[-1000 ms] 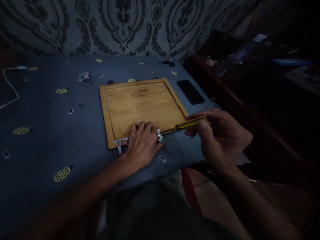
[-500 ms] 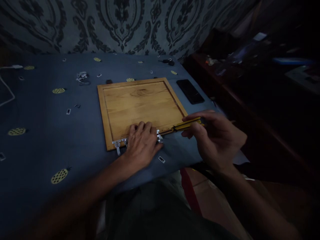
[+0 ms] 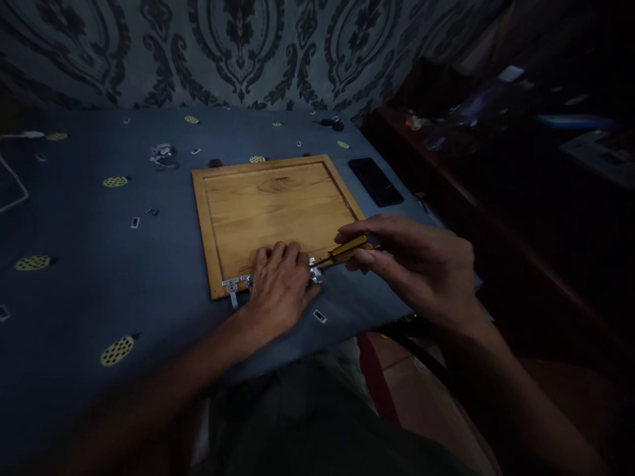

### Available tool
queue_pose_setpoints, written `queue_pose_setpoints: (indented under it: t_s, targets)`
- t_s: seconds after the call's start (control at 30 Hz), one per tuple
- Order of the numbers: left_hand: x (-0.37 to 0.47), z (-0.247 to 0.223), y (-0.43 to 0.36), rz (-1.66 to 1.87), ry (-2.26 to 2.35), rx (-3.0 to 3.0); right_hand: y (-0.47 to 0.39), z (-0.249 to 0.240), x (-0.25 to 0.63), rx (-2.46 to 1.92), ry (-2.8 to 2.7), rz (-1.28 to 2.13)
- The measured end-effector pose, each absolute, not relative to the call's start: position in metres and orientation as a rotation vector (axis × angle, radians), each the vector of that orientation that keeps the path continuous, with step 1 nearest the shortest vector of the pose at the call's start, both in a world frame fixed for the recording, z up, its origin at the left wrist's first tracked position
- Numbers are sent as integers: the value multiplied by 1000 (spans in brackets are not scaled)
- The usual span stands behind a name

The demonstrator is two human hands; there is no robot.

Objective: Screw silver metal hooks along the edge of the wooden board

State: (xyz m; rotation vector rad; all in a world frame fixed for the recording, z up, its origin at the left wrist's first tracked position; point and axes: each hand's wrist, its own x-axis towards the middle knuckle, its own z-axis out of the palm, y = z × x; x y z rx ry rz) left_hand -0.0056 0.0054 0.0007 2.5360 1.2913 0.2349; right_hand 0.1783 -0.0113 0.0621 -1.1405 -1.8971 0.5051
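Observation:
A wooden cabinet door (image 3: 278, 205) with a raised frame lies flat on the blue cloth. My left hand (image 3: 280, 287) rests on its near edge, fingers bent down on the wood and thumb pointing right. Left of that hand, a metal hinge (image 3: 231, 288) sits on the frame with its arm jutting toward me. Beside the thumb, another metal hinge (image 3: 315, 272) is partly covered. My right hand (image 3: 417, 264) pinches a screwdriver (image 3: 350, 248) by its yellow-and-black handle. Its shaft points left, with the tip at the right hinge. Whatever lies under my left palm is hidden.
A black phone (image 3: 376, 182) lies right of the door. Loose metal hardware (image 3: 162, 155) and small screws (image 3: 152, 211) lie to the left. Keys (image 3: 331, 123) are at the back, a white cable (image 3: 20, 182) at far left. A dark wooden edge (image 3: 461, 192) runs along the right.
My right hand has moved left with the screwdriver, bringing its tip from the door's near edge to the right hinge. My left hand has stayed in place.

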Motion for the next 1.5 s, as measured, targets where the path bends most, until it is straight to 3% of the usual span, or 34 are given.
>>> queue_pose_setpoints:
  t_s: [0.87, 1.2, 1.5]
  targets:
    - [-7, -1, 5, 239, 1280, 2565, -6, 34, 168, -1153, -1571, 450]
    - [-6, 1, 4, 204, 1284, 2536, -11, 38, 173, -938, -1488, 189]
    - [-6, 1, 5, 219, 1289, 2566, -12, 32, 175, -1116, -1575, 211]
